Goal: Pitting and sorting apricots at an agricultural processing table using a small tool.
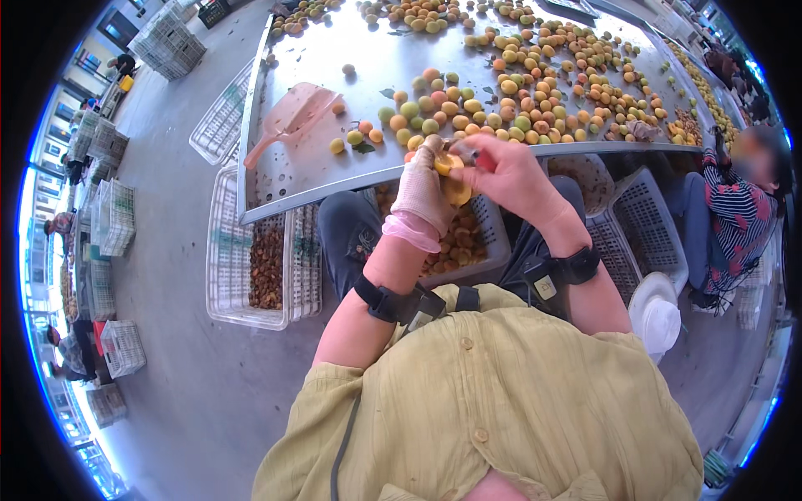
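Observation:
My left hand [420,190], in a pale glove with a pink cuff, is closed around a cut apricot [449,164] at the near edge of the metal table. Just below the fingers, yellow apricot flesh [458,193] shows over the crate. Bare and close beside it, my right hand [520,177] grips a small tool by its red handle [484,161]; its working end is hidden, so I cannot tell its kind. Between my knees stands a pale plastic crate [494,236] holding orange apricot pieces [461,244]. Whole apricots [430,125] lie on the table beyond both hands.
A pink scoop [292,123] rests on the table's [322,167] left part. On the floor to the left, a white crate [219,275] contains brown pits [266,267]. More crates [652,217] and a white hat [656,317] are at right, near a seated person [739,217].

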The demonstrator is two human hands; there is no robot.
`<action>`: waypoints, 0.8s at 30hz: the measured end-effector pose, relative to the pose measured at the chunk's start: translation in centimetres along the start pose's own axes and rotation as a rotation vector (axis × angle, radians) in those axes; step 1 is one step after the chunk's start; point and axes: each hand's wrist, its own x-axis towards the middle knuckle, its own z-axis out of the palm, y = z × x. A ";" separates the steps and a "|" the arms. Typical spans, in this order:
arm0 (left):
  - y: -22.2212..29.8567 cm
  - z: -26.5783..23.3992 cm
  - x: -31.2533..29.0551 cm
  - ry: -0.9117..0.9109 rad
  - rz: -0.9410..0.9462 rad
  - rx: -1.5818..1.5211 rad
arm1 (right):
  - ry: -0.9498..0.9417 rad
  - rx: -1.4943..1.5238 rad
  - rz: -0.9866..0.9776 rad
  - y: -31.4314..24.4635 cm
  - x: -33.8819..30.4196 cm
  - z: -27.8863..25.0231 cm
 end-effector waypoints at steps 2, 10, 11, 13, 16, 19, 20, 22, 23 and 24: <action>0.4 0.0 0.6 0.049 -0.057 -0.061 | -0.047 -0.100 -0.132 0.0 0.1 0.2; 0.5 1.0 0.1 0.045 -0.021 -0.040 | -0.062 0.680 0.244 2.4 1.6 1.3; 1.1 0.8 0.3 0.020 -0.031 -0.048 | -0.043 0.946 0.370 2.9 1.7 1.3; 2.2 0.4 1.0 0.091 -0.049 -0.035 | 0.049 1.344 0.461 3.8 1.7 1.2; 2.7 -0.9 2.1 0.159 -0.052 -0.094 | 0.094 1.462 0.580 5.8 0.6 0.1; 1.7 -2.9 2.6 0.071 -0.084 -0.047 | 0.112 1.413 0.579 7.7 -1.2 -1.2; 1.1 -3.5 2.7 0.020 -0.077 -0.025 | 0.145 1.390 0.605 8.1 -1.8 -1.7; -0.5 -4.5 2.7 0.030 -0.086 0.059 | 0.159 1.354 0.618 8.6 -2.7 -2.0; -1.4 -4.8 2.6 0.014 -0.052 0.107 | 0.178 1.301 0.644 8.6 -3.2 -2.2; -2.1 -5.0 2.6 0.009 -0.023 0.163 | 0.182 1.257 0.641 8.6 -3.4 -2.3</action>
